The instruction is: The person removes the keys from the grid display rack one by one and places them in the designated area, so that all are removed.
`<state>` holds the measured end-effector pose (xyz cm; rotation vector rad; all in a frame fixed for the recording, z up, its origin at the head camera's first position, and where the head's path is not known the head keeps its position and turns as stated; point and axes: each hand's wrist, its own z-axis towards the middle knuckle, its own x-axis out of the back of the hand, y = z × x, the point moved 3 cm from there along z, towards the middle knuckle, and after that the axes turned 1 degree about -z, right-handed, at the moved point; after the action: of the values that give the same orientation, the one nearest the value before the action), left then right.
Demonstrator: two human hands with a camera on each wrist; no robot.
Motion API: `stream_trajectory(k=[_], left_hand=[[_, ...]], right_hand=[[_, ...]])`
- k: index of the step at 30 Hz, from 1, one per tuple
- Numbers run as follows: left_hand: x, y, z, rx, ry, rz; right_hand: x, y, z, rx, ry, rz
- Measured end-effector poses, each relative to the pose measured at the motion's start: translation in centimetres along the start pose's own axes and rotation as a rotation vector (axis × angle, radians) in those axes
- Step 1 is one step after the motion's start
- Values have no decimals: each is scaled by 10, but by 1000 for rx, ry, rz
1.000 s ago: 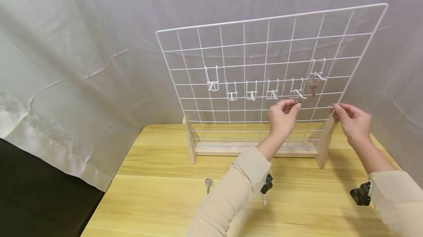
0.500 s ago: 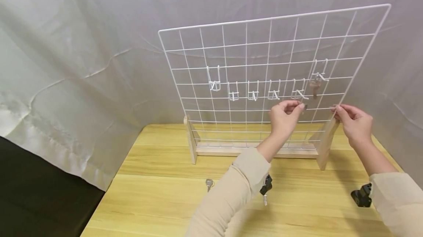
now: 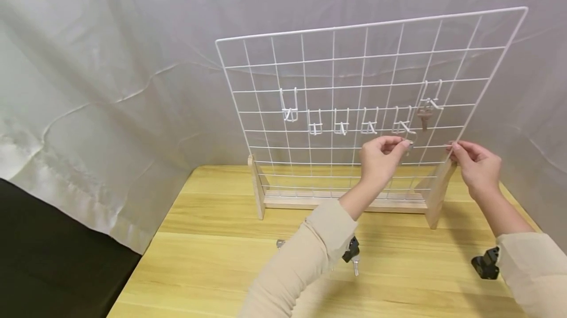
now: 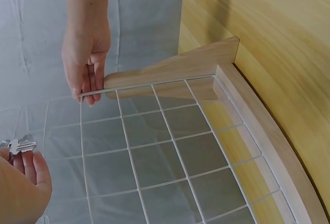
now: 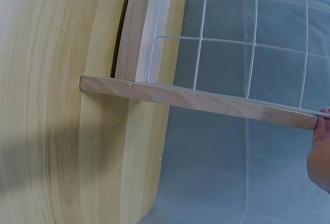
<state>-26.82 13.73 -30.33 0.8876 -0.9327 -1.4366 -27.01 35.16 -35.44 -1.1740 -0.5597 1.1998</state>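
1. From far off, I watch two bare hands at a white wire grid [image 3: 333, 87].
2. The left hand [image 3: 381, 158] pinches a shiny key [image 4: 23, 147] between its thumb and fingers.
3. That key is just under a white hook [image 3: 402, 127] on the right half of the grid. It has a ring, but I can't tell if the ring is on the hook.
4. The right hand [image 3: 480, 168] pinches the right edge of the grid, close to the top of the wooden stand [image 3: 283, 203].
5. Up and to the right, I see a hanging key [image 3: 424, 118] on a higher hook [image 3: 436, 105].
6. Four more hooks [image 3: 315, 127] hang in the grid to the left of the hand with the key.
7. On the yellow wood table [image 3: 199, 259], I see a key head [image 3: 280, 243] poking out by the left sleeve [image 3: 305, 249]. The sleeve hides the rest.
8. Another key [image 3: 356, 266] shows on the other side of that sleeve.
9. Behind it all is pale cloth [image 3: 133, 86] with wrinkles.
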Motion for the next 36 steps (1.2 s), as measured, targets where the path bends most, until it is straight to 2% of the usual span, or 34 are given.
stream_trajectory(k=[6,14,18,23,28,36], left_hand=[[1,4,-1,7,-6,-14],[3,8,-6,20,-38,39],[5,6,-9,31,-54,46],[9,1,-13,14,-70,47],[14,-5,-16,7,-61,74],[24,-18,-18,98,-65,29]], right_hand=[[0,0,0,-11,-6,6],[0,1,-1,-16,-3,30],[0,1,0,-6,7,24],[-1,1,0,0,11,25],[-1,1,0,7,13,24],[-1,1,0,-3,16,19]])
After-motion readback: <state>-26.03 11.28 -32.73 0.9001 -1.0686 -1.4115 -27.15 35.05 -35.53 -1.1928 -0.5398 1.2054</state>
